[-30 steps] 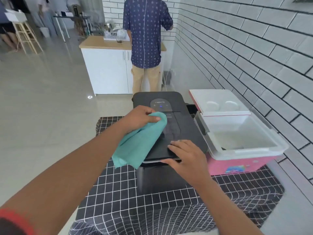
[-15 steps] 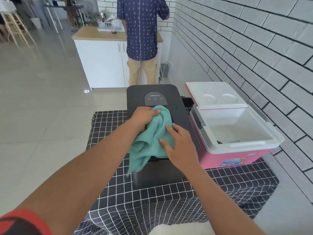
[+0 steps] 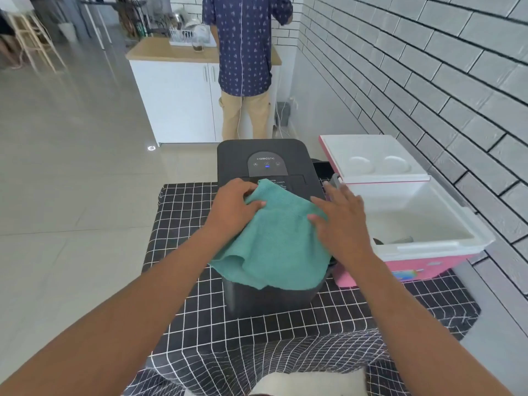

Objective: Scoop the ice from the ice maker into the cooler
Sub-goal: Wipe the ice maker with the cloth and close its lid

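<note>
Atop one ice maker: one cloth, left hand gripping, right hand flat.

A table covered by a black checked tablecloth carried a black ice maker and, just to its right, an open pink cooler.

- I have one view only, a wide-angle head camera, so no second view overlaps it.
- It looks forward and down from above the table, close over both forearms.
- The ice maker sits centre frame, the cooler to its right.
- Farther off, the floor and a brick wall bend near the frame edges.
</note>
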Available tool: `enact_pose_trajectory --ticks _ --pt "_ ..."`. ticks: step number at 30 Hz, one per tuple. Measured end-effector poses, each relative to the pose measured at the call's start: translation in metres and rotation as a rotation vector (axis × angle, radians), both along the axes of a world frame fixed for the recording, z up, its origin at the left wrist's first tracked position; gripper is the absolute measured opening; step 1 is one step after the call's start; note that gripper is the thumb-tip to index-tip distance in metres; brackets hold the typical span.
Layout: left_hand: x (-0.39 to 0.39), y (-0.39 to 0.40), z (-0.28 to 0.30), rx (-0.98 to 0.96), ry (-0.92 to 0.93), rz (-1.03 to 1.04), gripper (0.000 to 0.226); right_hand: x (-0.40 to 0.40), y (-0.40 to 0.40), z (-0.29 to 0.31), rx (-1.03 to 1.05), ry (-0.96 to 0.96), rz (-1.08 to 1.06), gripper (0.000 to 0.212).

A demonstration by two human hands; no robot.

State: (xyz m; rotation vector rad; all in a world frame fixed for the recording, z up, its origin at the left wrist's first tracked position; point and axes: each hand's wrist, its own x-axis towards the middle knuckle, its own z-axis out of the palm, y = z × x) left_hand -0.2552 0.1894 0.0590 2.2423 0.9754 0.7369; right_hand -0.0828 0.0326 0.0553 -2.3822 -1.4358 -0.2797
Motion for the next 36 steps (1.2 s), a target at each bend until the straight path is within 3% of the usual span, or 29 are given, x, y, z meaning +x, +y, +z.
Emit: enact_pose_trajectory --ticks 4,7,10,14,19,23,29,36 --pt "0.004 -0.001 -0.008 0.141 -0.018 0.181 0.027 -0.047 0.021 -0.015 -0.083 0.071 0.140 0.064" --pt "0.001 0.008 -0.012 0.062 0.038 0.142 0.037 -0.048 0.031 -0.025 -0.165 0.055 0.134 0.089" --pt "0.003 0.016 -0.015 0.028 0.186 0.079 0.053 -0.015 0.041 -0.022 -0.195 0.081 0.156 0.096" --pt "0.013 0.012 -0.020 0.121 0.289 0.121 0.064 0.046 0.051 -0.006 -0.314 0.179 0.243 0.093" --pt "0.013 0.008 -0.027 0.244 0.399 0.145 0.063 0.038 0.073 0.004 -0.321 0.146 0.244 0.058" --pt "0.014 0.007 -0.027 0.257 0.411 0.156 0.065 -0.014 0.059 -0.022 -0.250 0.067 0.094 0.076" --pt "0.014 0.008 -0.029 0.250 0.416 0.176 0.066 0.051 0.102 -0.013 -0.244 0.249 0.119 0.075" --pt "0.014 0.005 -0.025 0.226 0.396 0.181 0.065 0.081 0.129 -0.007 -0.261 0.265 0.188 0.069"
